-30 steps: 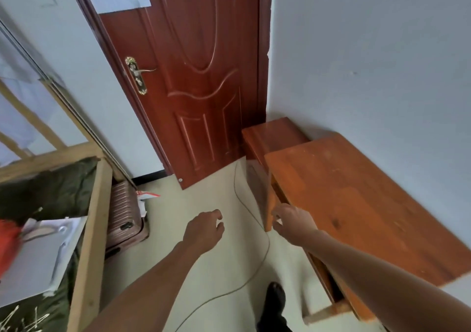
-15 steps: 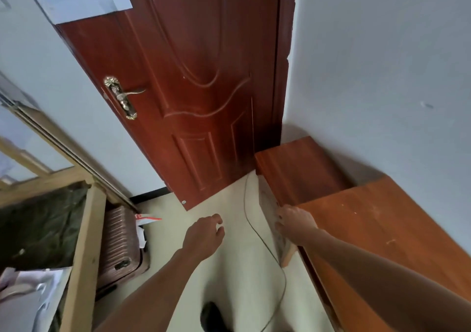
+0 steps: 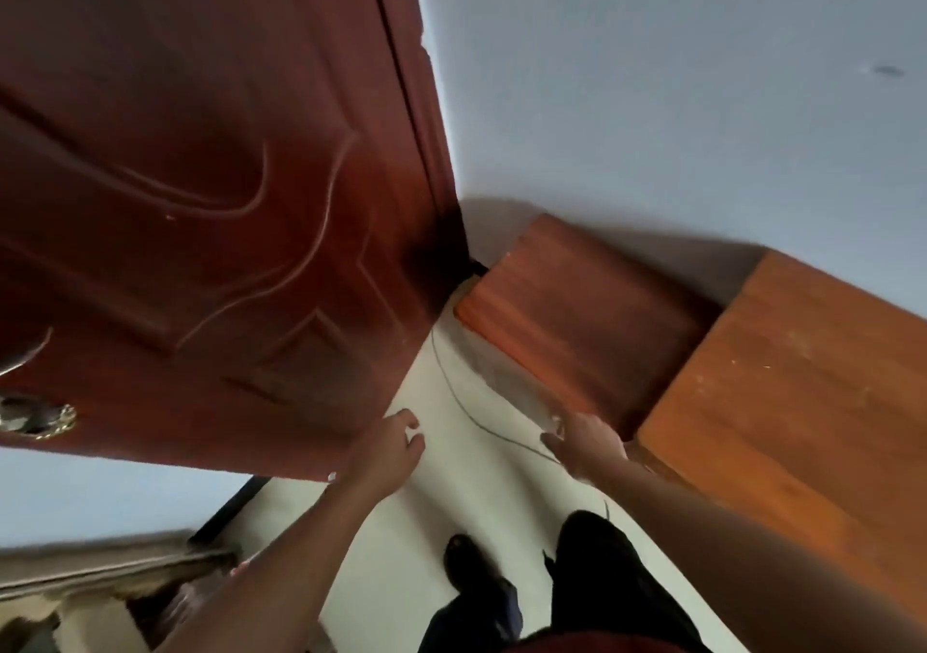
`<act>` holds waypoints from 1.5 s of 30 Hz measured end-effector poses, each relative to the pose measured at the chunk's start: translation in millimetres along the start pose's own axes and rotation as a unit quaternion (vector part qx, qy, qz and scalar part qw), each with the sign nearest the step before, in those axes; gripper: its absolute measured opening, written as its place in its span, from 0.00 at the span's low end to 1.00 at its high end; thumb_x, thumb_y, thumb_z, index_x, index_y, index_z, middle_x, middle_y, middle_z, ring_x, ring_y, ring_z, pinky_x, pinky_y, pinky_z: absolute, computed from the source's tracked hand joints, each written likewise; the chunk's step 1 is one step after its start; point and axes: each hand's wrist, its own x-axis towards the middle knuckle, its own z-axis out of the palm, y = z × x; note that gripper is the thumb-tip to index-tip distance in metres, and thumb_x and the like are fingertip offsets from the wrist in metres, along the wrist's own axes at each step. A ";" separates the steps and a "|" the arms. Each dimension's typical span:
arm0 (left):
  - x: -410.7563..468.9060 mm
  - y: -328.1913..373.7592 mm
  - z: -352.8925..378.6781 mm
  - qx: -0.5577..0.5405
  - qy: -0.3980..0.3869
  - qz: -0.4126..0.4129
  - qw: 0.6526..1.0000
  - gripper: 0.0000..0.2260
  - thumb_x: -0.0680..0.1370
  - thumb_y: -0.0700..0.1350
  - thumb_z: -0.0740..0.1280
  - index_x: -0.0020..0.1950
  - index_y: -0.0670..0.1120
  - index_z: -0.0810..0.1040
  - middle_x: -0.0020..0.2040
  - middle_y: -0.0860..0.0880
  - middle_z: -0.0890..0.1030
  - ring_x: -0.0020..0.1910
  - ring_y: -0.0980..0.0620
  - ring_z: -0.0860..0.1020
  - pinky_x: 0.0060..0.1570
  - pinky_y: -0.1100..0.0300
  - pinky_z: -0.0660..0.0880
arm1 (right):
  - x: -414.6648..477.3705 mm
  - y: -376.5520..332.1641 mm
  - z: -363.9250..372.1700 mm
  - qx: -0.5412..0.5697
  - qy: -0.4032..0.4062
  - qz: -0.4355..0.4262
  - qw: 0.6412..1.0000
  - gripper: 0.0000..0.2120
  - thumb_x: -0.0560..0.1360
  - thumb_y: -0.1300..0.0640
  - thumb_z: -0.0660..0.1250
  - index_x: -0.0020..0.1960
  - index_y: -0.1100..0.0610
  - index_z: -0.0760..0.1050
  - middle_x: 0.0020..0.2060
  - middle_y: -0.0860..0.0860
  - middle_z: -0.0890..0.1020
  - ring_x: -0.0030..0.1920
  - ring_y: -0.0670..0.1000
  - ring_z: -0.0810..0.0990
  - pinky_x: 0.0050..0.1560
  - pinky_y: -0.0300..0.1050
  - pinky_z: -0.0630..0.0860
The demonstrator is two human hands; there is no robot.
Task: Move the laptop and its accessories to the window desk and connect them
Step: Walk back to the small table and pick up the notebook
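No laptop or accessory is in view. A thin grey cable (image 3: 454, 391) runs along the pale floor from the door corner toward my feet. My left hand (image 3: 389, 452) hovers over the floor near the door's lower edge, fingers loosely curled and holding nothing. My right hand (image 3: 584, 439) reaches forward beside the cable and the corner of the low wooden cabinet (image 3: 577, 301), fingers relaxed and empty. Both forearms stretch out ahead of me.
A dark red wooden door (image 3: 200, 201) with a brass handle (image 3: 35, 419) fills the left. An orange wooden desk (image 3: 802, 401) stands along the white wall at right. My legs and a black shoe (image 3: 471, 567) are below. A suitcase shows blurred at bottom left.
The view has swung closer to the door and the corner. Both hands stay out in front, empty. The wooden bed frame and papers at left have left the view.
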 end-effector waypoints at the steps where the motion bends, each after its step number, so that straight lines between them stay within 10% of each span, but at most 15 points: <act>1: 15.8 -3.5 -2.8 0.000 -0.013 0.000 1.000 0.11 0.77 0.47 0.64 0.57 0.46 0.78 0.42 0.47 0.83 0.44 0.48 0.79 0.41 0.61 0.71 | 2.5 -0.5 5.7 0.019 0.003 0.030 0.999 0.22 0.76 0.45 0.64 0.68 0.50 0.71 0.60 0.52 0.80 0.60 0.55 0.78 0.54 0.48 0.76; 10: 176.2 -17.3 37.7 -0.039 -0.128 -0.043 0.990 0.10 0.74 0.44 0.69 0.53 0.42 0.78 0.44 0.42 0.83 0.48 0.41 0.81 0.48 0.53 0.76 | 69.8 39.0 63.6 0.254 0.042 0.341 0.904 0.19 0.74 0.50 0.66 0.63 0.56 0.74 0.56 0.58 0.81 0.56 0.61 0.79 0.52 0.49 0.75; 15: 261.0 -24.1 90.1 -0.156 -0.161 -0.118 0.967 0.20 0.76 0.42 0.69 0.66 0.42 0.70 0.54 0.42 0.78 0.48 0.42 0.80 0.39 0.53 0.80 | 118.5 74.8 114.2 0.435 0.131 0.523 0.721 0.14 0.73 0.55 0.69 0.53 0.64 0.78 0.35 0.59 0.80 0.34 0.60 0.80 0.46 0.58 0.82; 20: 323.7 -21.0 127.9 -0.254 -0.186 -0.133 0.940 0.30 0.75 0.40 0.69 0.73 0.51 0.60 0.57 0.44 0.74 0.52 0.46 0.78 0.38 0.57 0.78 | 149.8 93.1 141.6 0.559 0.272 0.535 0.572 0.04 0.73 0.65 0.67 0.45 0.57 0.77 0.51 0.62 0.83 0.41 0.56 0.80 0.40 0.51 0.78; 23: 351.9 -15.8 140.3 -0.275 -0.196 -0.116 0.934 0.29 0.74 0.37 0.69 0.70 0.52 0.64 0.59 0.45 0.72 0.56 0.48 0.77 0.42 0.56 0.78 | 160.6 93.3 145.0 0.566 0.326 0.510 0.560 0.11 0.73 0.68 0.63 0.40 0.52 0.73 0.47 0.61 0.83 0.43 0.57 0.82 0.39 0.51 0.78; 28: 371.9 -25.3 170.9 -0.272 -0.196 -0.060 0.940 0.16 0.71 0.33 0.69 0.45 0.51 0.67 0.56 0.46 0.74 0.48 0.54 0.77 0.42 0.57 0.79 | 165.1 94.0 172.4 0.579 0.384 0.485 0.531 0.16 0.73 0.65 0.65 0.60 0.59 0.70 0.46 0.55 0.83 0.43 0.51 0.84 0.33 0.44 0.76; 40: 328.3 -78.2 162.6 -0.290 -0.195 -0.100 0.932 0.19 0.71 0.58 0.71 0.55 0.54 0.69 0.49 0.52 0.76 0.54 0.51 0.78 0.51 0.48 0.79 | 109.4 46.3 227.5 0.538 0.392 0.498 0.555 0.17 0.72 0.67 0.66 0.56 0.50 0.70 0.37 0.46 0.82 0.35 0.50 0.79 0.41 0.54 0.80; 45: 316.1 -78.2 167.9 -0.340 -0.145 -0.177 0.912 0.08 0.76 0.46 0.69 0.52 0.47 0.73 0.49 0.45 0.76 0.44 0.45 0.78 0.41 0.53 0.81 | 95.3 34.4 245.3 0.551 0.383 0.491 0.556 0.18 0.72 0.70 0.65 0.54 0.51 0.70 0.36 0.49 0.79 0.36 0.52 0.78 0.37 0.50 0.79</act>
